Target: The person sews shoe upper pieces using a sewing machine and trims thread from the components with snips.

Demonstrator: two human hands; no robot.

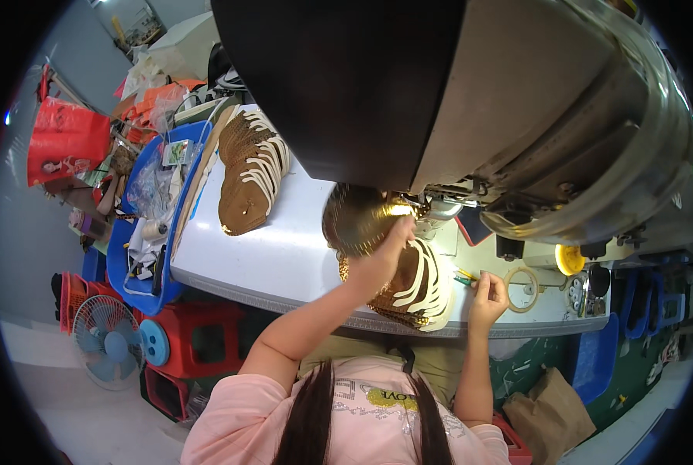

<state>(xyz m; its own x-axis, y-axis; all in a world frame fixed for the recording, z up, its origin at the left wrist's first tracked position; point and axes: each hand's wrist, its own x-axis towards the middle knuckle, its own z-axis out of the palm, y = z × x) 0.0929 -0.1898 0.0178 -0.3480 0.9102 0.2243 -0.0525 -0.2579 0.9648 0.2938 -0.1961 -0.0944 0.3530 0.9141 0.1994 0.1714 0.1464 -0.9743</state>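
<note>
A: Largest first, what stands over you?
B: The machine head (517,101), dark and grey, above the back right of your bench (300,256). The bench is white, a ruled strip along its front edge.
A: At its left edge?
B: A blue tray (118,267) just beside it, clear plastic bags and a thread spool (153,230) inside.
A: Now the work.
B: Far stack (242,194) of brown pieces with white strips, toward the back left corner. Near stack (420,298), same kind, in front of you at the front edge. The brown-gold piece (354,221), blurred, sits between the two stacks, its right side under the machine head.
A: Your hands?
B: Your left hand (393,246) reaches across the near stack, fingers drawn together in a pinch on the piece's right edge. Your right hand (487,301) is raised near the front edge, right of that stack, fingers curled toward the thumb; I can't tell whether it grips anything.
A: Smallest?
B: A tape ring (534,289) right of that hand, then a green-handled tool (463,279) just beside its fingertips.
</note>
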